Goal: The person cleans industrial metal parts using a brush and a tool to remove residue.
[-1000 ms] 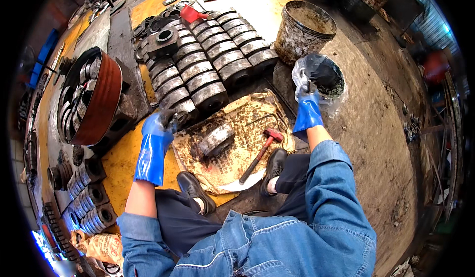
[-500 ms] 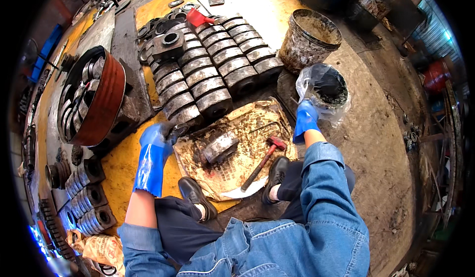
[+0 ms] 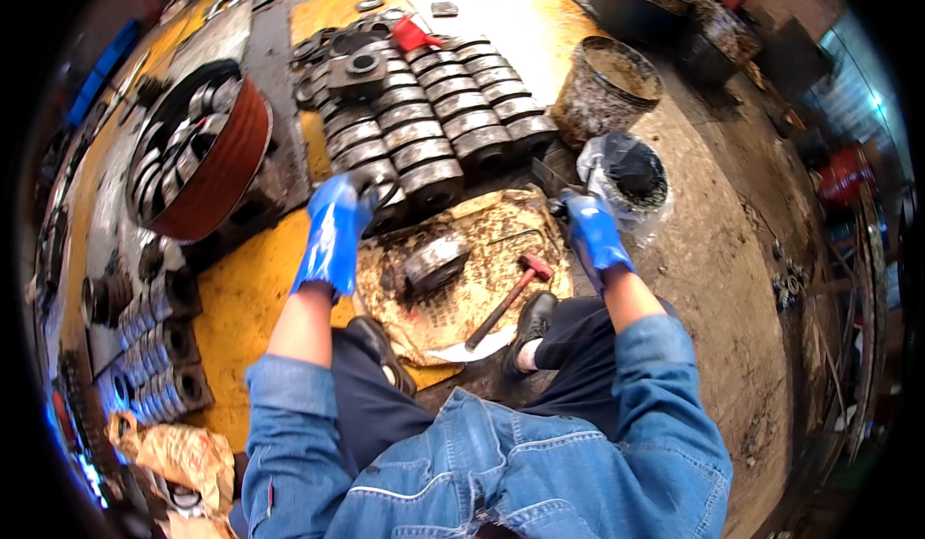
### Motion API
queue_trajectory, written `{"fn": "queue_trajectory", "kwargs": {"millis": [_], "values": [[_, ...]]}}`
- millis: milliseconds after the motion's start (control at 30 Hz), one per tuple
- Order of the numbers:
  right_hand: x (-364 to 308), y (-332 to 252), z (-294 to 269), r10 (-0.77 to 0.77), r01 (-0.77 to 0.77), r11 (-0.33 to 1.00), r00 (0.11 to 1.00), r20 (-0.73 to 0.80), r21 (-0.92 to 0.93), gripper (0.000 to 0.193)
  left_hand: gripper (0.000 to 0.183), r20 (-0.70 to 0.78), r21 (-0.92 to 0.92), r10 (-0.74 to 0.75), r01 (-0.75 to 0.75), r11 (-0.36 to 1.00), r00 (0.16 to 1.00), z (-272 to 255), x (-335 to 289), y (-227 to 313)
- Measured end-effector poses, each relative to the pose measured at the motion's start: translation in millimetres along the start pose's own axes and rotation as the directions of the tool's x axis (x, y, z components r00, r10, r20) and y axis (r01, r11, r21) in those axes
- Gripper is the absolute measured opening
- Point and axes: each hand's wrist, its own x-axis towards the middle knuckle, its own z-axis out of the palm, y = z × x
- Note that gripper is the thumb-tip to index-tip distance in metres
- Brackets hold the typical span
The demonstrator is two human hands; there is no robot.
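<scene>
My left hand, in a blue rubber glove, is closed at the front end of the leftmost row of greasy metal rings. Something dark is at its fingertips, too unclear to name. My right hand, gloved alike, is closed on a small dark thing I cannot make out, just left of a plastic-lined bucket of black grease. Between my hands a thick metal ring lies on an oil-stained sheet. Right of it rests a red-headed hammer, with a thin bent rod behind.
A dirty bucket stands behind the grease. At left is a red-brown drum full of metal rings. More ring stacks and a paper bag lie at lower left. A red scoop-like thing sits on the rows. My shoes flank the sheet.
My left hand has moved up and right toward the row's end. My right hand has drawn slightly left and down, away from the grease bucket. The head view has shifted a little.
</scene>
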Motion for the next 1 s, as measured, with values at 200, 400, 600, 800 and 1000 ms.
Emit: {"fn": "queue_trajectory", "kwargs": {"millis": [200, 400, 600, 800, 1000], "values": [[-47, -8, 35, 0.147, -0.549, 0.391, 0.830, 0.538, 0.739, 0.030, 0.033, 0.112, -0.681, -0.325, 0.310, 0.663, 0.939, 18, 13, -13], [-80, -32, 70, 0.233, -0.731, 0.119, 0.678, 0.697, 0.672, 0.024, 0.030, 0.165, -0.778, -0.153, 0.224, 0.586, 0.974, 23, 12, 7], [-72, -28, 58, 0.056, -0.779, -0.020, 0.625, 0.779, 0.627, 0.033, 0.032, -0.119, -0.188, 0.210, -0.229, 0.955, 0.971, 21, 1, 36], [-41, -56, 10, 0.026, -0.682, 0.061, 0.731, 0.682, 0.729, 0.032, 0.029, 0.124, 0.006, 0.171, -0.173, 0.985, 0.977, -6, -12, 57], [56, -166, -54, 0.491, -0.089, 0.090, 0.870, 0.033, 0.992, 0.021, 0.032, 0.351, -0.231, -0.051, 0.140, 0.963, 0.935, -31, -12, 63]]}}
